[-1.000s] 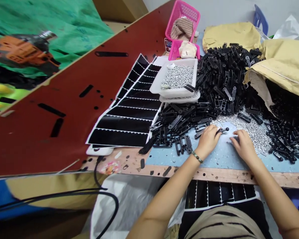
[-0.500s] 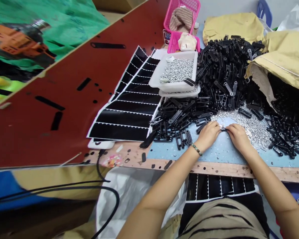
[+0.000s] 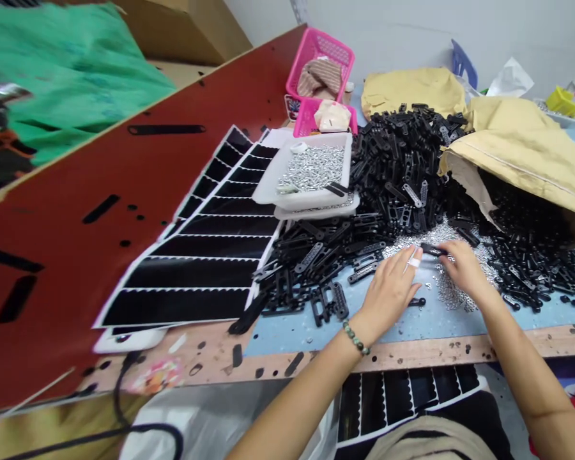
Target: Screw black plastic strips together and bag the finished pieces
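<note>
I view a work surface with a smooth, speckled light-blue covering (image 3: pixel 402 329). On it lies a heap of black links (image 3: pixel 388 160): elongated, round-ended, many slotted or perforated. Small bright metal pieces (image 3: pixel 455 294) form a loose, granular layer in front of the heap. To the left, a translucent white plastic tray (image 3: pixel 311 197) contains more shiny pieces. To the right lies a creased yellow sack (image 3: pixel 527 150), mouth open.

Right hand (image 3: pixel 464 267): thumb and fingers pinch one end of a slim black part (image 3: pixel 432 250), located between the two hands. Left hand (image 3: pixel 389 286): released, palm down, fingers extended, thumb apart. I cannot confirm whether its fingertips touch the held part; the detail is too small. A small round-ended black piece (image 3: pixel 418 301) lies just beside the left thumb.
</note>
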Demonstrator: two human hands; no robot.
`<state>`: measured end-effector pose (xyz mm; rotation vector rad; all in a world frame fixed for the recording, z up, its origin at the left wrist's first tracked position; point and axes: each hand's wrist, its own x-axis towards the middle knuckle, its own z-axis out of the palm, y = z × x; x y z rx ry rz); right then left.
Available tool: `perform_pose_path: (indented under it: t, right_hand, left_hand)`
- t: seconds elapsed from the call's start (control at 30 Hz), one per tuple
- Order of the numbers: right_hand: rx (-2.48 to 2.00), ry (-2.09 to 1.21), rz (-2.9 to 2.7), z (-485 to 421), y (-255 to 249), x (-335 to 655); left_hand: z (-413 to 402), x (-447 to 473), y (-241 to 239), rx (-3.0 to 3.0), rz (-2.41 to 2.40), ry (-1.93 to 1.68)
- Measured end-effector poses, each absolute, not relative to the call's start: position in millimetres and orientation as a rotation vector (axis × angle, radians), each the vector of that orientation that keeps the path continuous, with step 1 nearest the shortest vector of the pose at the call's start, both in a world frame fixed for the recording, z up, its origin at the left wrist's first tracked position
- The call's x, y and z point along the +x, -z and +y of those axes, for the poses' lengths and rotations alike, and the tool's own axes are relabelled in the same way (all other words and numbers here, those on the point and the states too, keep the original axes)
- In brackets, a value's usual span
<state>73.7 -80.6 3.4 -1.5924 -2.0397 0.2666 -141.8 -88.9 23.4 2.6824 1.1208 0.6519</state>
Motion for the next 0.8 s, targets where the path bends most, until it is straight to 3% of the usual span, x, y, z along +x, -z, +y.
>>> perform_pose_path:
  t: [0.1, 0.2, 0.3, 0.5, 0.67, 0.8]
  right_hand:
    - [-1.600, -0.362, -1.976, -96.8, -11.2, 81.8]
    - [-2.002, -0.067, -1.715, -96.4, -14.7, 120.0]
    - [-2.135, 0.026, -1.640, -88.5, -14.5, 158.6]
    - [-1.898, -0.194, -1.737, -95.1, -19.4, 139.3]
    - [-1.500, -0.601, -1.820, -109.4, -27.1, 74.0]
    - [-1.376, -0.637, -1.738, -107.5, -30.3, 47.8]
  left_hand:
    - [-70.5, -121.4, -25.3, 2.679, 1.088, -0.472]
    - [-64.1, -113.4, -23.6, 2.425, 1.193, -0.362]
    - [-65.6, -115.2, -23.8, 2.197, 1.192, -0.422]
    - [-65.4, -120.4, -24.9, 1.964, 1.133, -0.545]
    - [-69.6, -122.3, -28.4, 1.965, 1.023, -0.632]
    - [-74.5, -127.7, -32.1, 2.141, 1.091, -0.609]
